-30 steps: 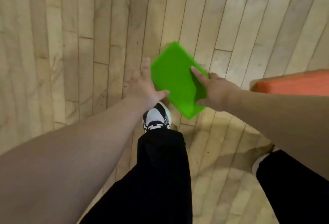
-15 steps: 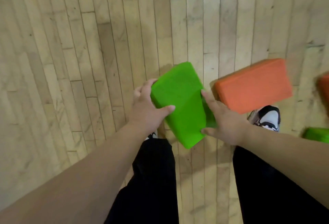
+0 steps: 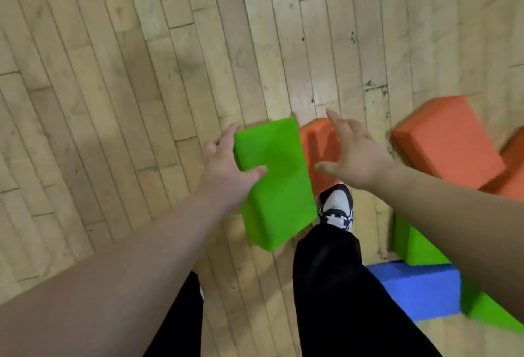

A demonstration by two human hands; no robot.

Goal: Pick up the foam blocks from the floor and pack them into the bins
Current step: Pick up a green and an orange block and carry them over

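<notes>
Curling round the left edge of a bright green rectangular foam block (image 3: 275,183), the fingers (image 3: 226,137) of the left hand (image 3: 224,166) grip it, and we see the thumb pressed across its top face. The block tilts with its long side running from near to far and seems to be held above the floor. The right hand (image 3: 358,158) hovers just to the right of it, apart from the block, its fingers spread wide and loosely bent and holding nothing.

Under that open hand lies an orange foam block (image 3: 317,144) on the floor, its left side hidden behind the green one. Further right we find a larger orange foam block (image 3: 445,148), blurred, with one more orange piece (image 3: 514,164) at the right edge of the view. Nearer, on the right, a second green foam block (image 3: 416,246) sits beside a blue foam block (image 3: 416,290), and a third green foam shape (image 3: 493,314) lies just right of the blue one.

Below the held block we see a white and black shoe (image 3: 337,206) and black trousers (image 3: 326,285). All of it stands on a pale wooden plank floor (image 3: 113,73).
</notes>
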